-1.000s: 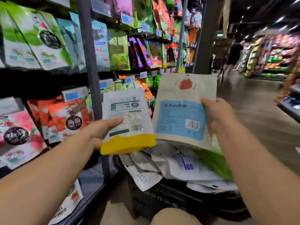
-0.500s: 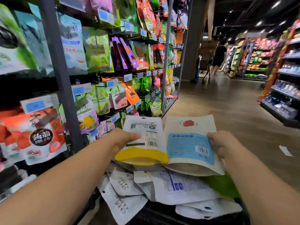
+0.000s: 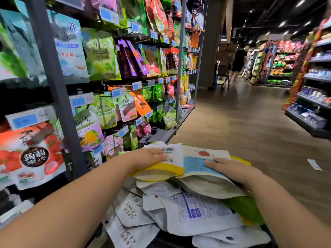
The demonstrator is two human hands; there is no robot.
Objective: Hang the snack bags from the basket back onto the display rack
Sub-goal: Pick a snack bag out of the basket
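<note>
Grey metal display rack [image 3: 59,97], crowded with hanging packets, stands left of the basket [image 3: 172,241]; open aisle floor lies to the basket's right. The basket is heaped with snack bags [image 3: 197,212]. Just above the heap, the left hand [image 3: 148,156] pinches a yellow-bottomed bag [image 3: 161,171], thumb on top. The right hand [image 3: 231,169] grips a beige blue-labelled bag [image 3: 195,163] likewise. Best to hang one at a time: find the matching hook and lead the top hole on squarely, minding the protruding price tags [image 3: 117,92].

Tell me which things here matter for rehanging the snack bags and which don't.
Job: left hand, yellow-bottomed bag, right hand, blue-label bag, bag pile, display rack.
Not: distant shopper, trolley, floor paper scrap, right-side shelves.
</note>
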